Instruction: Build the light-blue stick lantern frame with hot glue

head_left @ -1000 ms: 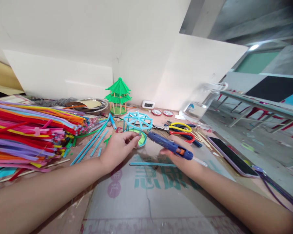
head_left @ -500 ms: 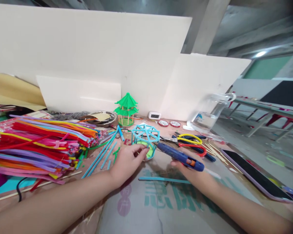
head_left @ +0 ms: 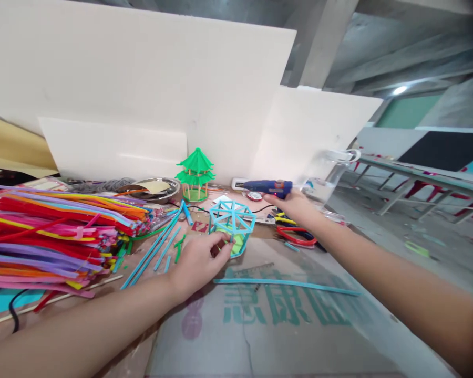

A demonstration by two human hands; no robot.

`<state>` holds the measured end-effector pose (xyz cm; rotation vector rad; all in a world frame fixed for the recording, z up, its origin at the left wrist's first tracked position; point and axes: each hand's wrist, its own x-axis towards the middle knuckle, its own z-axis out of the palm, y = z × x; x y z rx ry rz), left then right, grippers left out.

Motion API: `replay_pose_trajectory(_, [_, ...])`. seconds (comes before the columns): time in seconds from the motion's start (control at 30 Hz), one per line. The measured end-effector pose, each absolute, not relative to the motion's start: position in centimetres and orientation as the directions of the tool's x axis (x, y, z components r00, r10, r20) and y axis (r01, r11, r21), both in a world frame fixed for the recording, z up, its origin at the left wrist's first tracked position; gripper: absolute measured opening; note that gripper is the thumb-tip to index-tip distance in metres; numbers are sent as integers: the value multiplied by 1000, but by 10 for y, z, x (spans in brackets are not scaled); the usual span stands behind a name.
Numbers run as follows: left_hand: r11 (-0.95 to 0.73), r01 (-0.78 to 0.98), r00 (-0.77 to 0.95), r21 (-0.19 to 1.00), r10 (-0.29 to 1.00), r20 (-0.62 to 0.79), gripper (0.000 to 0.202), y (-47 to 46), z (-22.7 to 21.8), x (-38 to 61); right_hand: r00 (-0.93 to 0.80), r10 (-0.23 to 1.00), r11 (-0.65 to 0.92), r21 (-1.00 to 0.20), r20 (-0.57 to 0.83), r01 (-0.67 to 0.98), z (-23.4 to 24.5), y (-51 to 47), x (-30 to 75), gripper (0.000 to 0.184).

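My left hand (head_left: 203,260) is closed on the near post of a light-blue pavilion frame (head_left: 234,212), made of pipe-cleaner sticks with a spoked polygon top and a light-green base (head_left: 238,240). In my right hand (head_left: 299,206), raised toward the back, is a blue hot glue gun (head_left: 267,187); its nozzle points left, away from the frame. A long blue pipe cleaner (head_left: 287,284) lies across the cardboard in front. More blue strips (head_left: 153,252) and a small green twisted piece (head_left: 178,248) rest left of the frame.
Bundles of coloured pipe cleaners (head_left: 51,236) fill the left side. A green pagoda model (head_left: 197,170) stands behind the frame, beside a metal dish (head_left: 167,190). Red-handled scissors (head_left: 297,237) lie under my right forearm, with a clear water jug (head_left: 323,178) behind.
My right hand has moved the glue gun from beside the frame up and back, near the white timer. My left hand keeps its grip on the frame. The view has turned slightly right.
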<state>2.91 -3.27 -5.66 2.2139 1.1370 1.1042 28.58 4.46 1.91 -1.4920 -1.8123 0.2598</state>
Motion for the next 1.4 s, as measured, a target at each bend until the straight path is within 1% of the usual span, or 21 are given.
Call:
replay_pose_trajectory(0.03, [-577,493,352,652,817,456,23,-33,-57,29,-23,928,257,-593,372,763,19,58,286,30])
replay_pose_trajectory(0.13, [-571,495,351,655,821,451,22,-34,-56,29,-9,952,201,-600,307,774,10,93,285,27])
replay_pose_trajectory(0.23, [-572,495,336,654,820,463,22,-34,-55,29,-23,971,165,-598,237,785,-6,119,280,29])
replay_pose_trajectory(0.33, [-577,486,329,656,816,475,24,-34,-55,30,-71,984,155,-587,163,795,-21,131,277,30])
replay_pose_trajectory(0.47, [-577,482,349,659,816,460,28,-32,-56,29,-129,988,154,-566,85,810,-28,128,278,38])
replay_pose_trajectory(0.53, [-572,482,352,663,820,451,28,-31,-56,28,-137,986,168,-544,98,822,-25,122,282,37])
replay_pose_trajectory(0.63, [-567,487,353,665,823,444,28,-31,-56,28,-124,979,188,-494,160,849,-14,108,293,39])
replay_pose_trajectory(0.73, [-564,497,359,660,825,436,31,-32,-55,28,-63,966,169,-426,251,889,2,81,305,43])
replay_pose_trajectory(0.8, [-565,498,363,658,825,433,31,-32,-55,28,-38,946,168,-386,322,907,13,54,307,40])
replay_pose_trajectory(0.83, [-567,497,363,657,824,435,30,-32,-54,28,-46,933,186,-366,357,912,16,37,305,35])
replay_pose_trajectory(0.9, [-573,486,370,660,819,439,29,-32,-54,27,-182,881,339,-314,437,887,18,2,295,29])
replay_pose_trajectory(0.93, [-576,473,375,666,816,440,29,-32,-54,27,-291,860,433,-299,420,850,16,-16,286,27])
replay_pose_trajectory(1.0, [-580,452,376,677,813,446,28,-32,-54,27,-484,812,574,-297,325,763,7,-47,267,22])
replay_pose_trajectory(1.03, [-582,448,374,679,812,448,28,-32,-54,27,-557,785,619,-291,273,730,1,-60,258,20])
replay_pose_trajectory(1.1, [-584,449,371,676,811,453,28,-32,-53,27,-641,732,681,-245,230,690,-12,-74,242,27])
replay_pose_trajectory(1.17, [-580,443,376,684,813,445,27,-33,-53,26,-672,709,706,-210,216,677,-26,-77,231,32])
replay_pose_trajectory(1.2, [-575,434,379,694,815,439,26,-33,-53,27,-675,705,709,-201,217,676,-32,-76,228,30])
replay_pose_trajectory(1.3, [-569,413,381,711,817,433,25,-32,-52,27,-677,696,718,-191,241,670,-44,-70,223,11])
replay_pose_trajectory(1.33, [-573,410,382,710,814,436,25,-32,-51,27,-680,685,727,-188,261,660,-46,-69,222,9])
replay_pose_trajectory(1.4, [-574,397,388,716,812,436,26,-32,-51,27,-671,674,735,-189,309,651,-44,-70,223,11])
